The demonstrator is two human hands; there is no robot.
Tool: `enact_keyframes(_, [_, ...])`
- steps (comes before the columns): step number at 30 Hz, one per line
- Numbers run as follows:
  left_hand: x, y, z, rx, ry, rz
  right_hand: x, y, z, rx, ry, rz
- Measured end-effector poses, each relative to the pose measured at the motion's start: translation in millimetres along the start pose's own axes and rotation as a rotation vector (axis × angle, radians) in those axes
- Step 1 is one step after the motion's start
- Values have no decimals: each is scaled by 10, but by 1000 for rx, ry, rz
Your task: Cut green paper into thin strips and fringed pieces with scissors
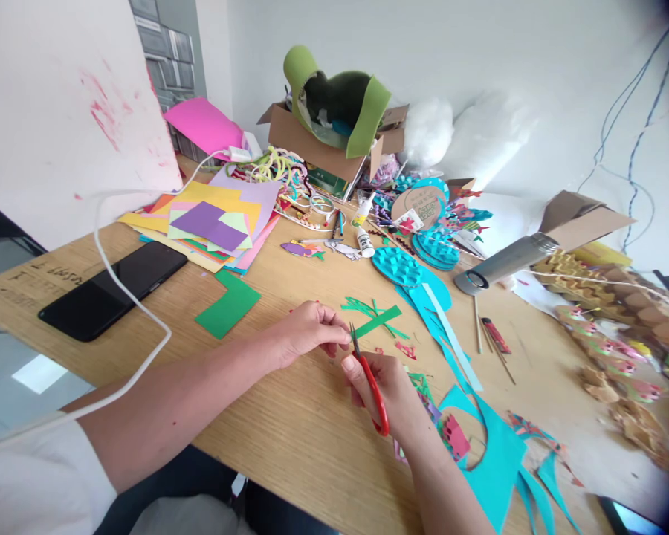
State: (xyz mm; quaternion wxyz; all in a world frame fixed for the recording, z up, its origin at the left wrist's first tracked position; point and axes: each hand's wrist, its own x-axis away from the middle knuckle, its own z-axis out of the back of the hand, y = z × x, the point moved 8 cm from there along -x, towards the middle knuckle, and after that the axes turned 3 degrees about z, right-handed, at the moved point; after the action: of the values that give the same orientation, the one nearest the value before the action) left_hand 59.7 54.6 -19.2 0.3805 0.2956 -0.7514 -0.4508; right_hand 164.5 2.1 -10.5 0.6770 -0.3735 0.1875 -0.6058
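Note:
My right hand (pixel 387 383) is wrapped round a pair of scissors with red handles (pixel 377 405). Their metal blades point up and away, nearly together, close to my left fingertips. My left hand (pixel 319 328) is pinched at the blades, where the near end of a green paper strip (pixel 382 321) meets the fingers; the exact grip is partly hidden. Thin green paper scraps (pixel 362 305) lie just beyond the strip. Left of my left hand is a larger L-shaped piece of green paper (pixel 230 303). Small red scraps (pixel 406 349) lie near the blades.
A black phone (pixel 114 288) and stacked coloured paper (pixel 212 223) are on the left, with a white cable (pixel 103 253) crossing my left arm. Glue bottles (pixel 364 241) stand behind. Blue cut-outs (pixel 398 266), blue offcuts (pixel 499 446) and a metal flask (pixel 505 264) lie right.

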Motion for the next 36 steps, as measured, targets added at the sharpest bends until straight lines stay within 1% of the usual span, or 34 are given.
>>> enact_keyframes(7, [8,-8,-6,21,-7,12,-3,9,-2,-32,3,3])
enact_keyframes(12, [-1,-36,-32,45,-48,29,-14,5,6,-31,16,-3])
enact_keyframes(17, [-11,-44,-5,70,-17,20,-25,4,11,-9,9,-16])
enact_keyframes(25, [-4,-13,-17,19,-22,1,-24,36,-1,4,18,11])
enact_keyframes(31, [-1,-20,1,54,-10,9,-10,14,3,-25,13,-4])
enact_keyframes(36, [-3,-33,-28,66,-47,19,-10,17,10,-37,27,-24])
